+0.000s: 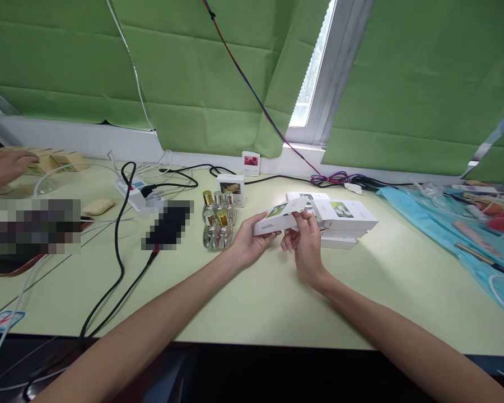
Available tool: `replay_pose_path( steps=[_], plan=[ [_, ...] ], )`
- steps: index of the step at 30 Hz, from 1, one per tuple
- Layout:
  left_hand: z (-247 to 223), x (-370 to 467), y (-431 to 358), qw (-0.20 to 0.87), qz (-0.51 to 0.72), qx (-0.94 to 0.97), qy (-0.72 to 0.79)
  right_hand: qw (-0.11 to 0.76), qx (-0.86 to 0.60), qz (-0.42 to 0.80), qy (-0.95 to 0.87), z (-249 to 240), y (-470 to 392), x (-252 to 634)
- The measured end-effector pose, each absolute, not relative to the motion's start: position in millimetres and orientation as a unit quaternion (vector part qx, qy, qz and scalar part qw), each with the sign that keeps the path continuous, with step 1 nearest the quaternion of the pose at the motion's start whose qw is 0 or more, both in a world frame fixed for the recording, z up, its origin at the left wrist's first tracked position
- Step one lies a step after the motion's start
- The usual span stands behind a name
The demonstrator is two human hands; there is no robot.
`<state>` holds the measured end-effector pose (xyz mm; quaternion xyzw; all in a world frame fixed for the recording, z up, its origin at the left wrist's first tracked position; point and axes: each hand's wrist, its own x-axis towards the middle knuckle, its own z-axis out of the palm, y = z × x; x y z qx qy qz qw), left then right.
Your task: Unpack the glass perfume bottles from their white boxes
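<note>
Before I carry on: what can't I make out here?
Head view:
Held box: fine print too small.
Box stack: partly hidden by the right hand and held box.
Dark device nearest the bottles: surface pixelated.
Another person's hand: cut off by left edge.

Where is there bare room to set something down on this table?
Bare tabletop shows between the two forearms, up to the front edge, and between the stack of white boxes and the blue sheet. It's crowded to the left: cables, a power strip, and glass bottles by the left hand.
</note>
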<state>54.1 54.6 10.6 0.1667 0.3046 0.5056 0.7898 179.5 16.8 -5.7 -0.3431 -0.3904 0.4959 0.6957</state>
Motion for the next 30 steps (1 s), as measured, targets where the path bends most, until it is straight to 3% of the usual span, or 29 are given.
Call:
replay_pose_path(
  steps=[18, 30],
  plan=[
    [8.9, 53.1, 58.4, 0.768, 0.561, 0.123, 0.281, 0.654, -0.379, 0.441, -0.485, -6.7, 8.8, 180.2],
    [4.7, 52.6, 52.8, 0.781, 0.481, 0.264, 0.299, 0.681, -0.410, 0.400, -0.456, -7.8, 14.4, 180.4]
  ],
)
